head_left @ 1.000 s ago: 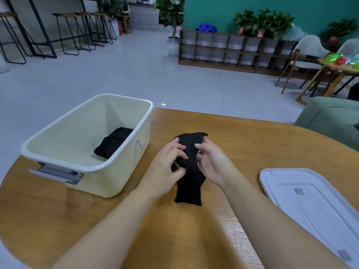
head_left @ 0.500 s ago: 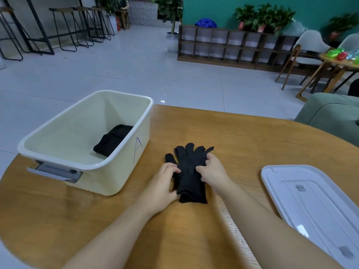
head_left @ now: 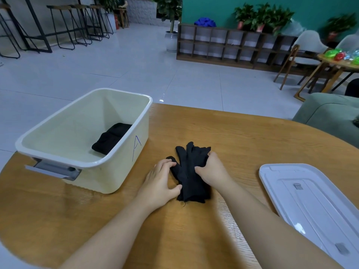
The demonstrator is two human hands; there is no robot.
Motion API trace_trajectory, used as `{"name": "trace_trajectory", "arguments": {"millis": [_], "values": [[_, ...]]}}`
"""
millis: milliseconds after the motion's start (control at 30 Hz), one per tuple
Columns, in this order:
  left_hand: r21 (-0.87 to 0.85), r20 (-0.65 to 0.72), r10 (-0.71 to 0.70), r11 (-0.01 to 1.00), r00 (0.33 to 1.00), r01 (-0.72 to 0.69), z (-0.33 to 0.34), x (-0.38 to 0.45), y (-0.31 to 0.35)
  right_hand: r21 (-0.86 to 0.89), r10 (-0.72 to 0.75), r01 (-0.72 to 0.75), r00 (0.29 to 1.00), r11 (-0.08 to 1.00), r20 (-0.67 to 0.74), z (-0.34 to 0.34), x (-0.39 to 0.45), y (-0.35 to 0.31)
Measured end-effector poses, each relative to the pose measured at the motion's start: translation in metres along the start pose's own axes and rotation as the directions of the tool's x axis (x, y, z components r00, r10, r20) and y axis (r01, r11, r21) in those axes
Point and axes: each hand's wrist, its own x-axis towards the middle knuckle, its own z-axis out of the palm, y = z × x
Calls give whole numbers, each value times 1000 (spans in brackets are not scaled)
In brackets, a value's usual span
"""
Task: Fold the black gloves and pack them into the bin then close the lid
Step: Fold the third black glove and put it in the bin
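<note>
Gripping black gloves [head_left: 187, 177] on table [head_left: 242, 136], left hand [head_left: 158, 180] and right hand [head_left: 212, 171], cream bin [head_left: 124, 167] marked blue "A".

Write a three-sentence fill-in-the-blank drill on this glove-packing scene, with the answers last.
The left hand and right hand hold the black gloves on the wooden ____.
The bin bears the handwritten letter ____.
The white lid lies to the gloves' ____.
Missing: table; A; right.
</note>
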Motion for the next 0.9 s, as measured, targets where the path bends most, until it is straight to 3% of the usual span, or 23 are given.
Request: {"name": "trace_trajectory", "arguments": {"millis": [67, 133, 233, 333, 400, 633, 767, 900], "values": [[9, -1, 4, 1000, 1000, -4, 0, -1, 1, -139, -27, 13, 994, 990, -102, 0, -1, 2], [16, -7, 2, 1000, 1000, -1, 0, -1, 1, -232, -144, 112, 982, 966, -125, -1, -5, 2], [33, -54, -1, 999, 999, 3, 2, -2, 0, -312, -286, 305, 952, 900, 107, -5, -15, 3], [78, -120, -4, 997, 993, 13, 3, -4, -1, -362, -281, 405, 894, 839, 350, -5, -22, 8], [92, -117, 10, 996, 993, 0, 2, -5, -1, -406, -258, 437, 868, 802, 424, -4, -23, 11], [43, -71, 34, 999, 997, -31, 2, -5, -3, -454, -334, 479, 870, 752, 363, -3, -29, 11], [41, -74, 34, 999, 997, -31, 3, -4, -2, -400, -374, 464, 882, 790, 285, 2, -28, 9], [51, -69, 25, 998, 997, -21, 2, -4, -3, -394, -368, 464, 881, 793, 297, 6, -28, 11]]}}
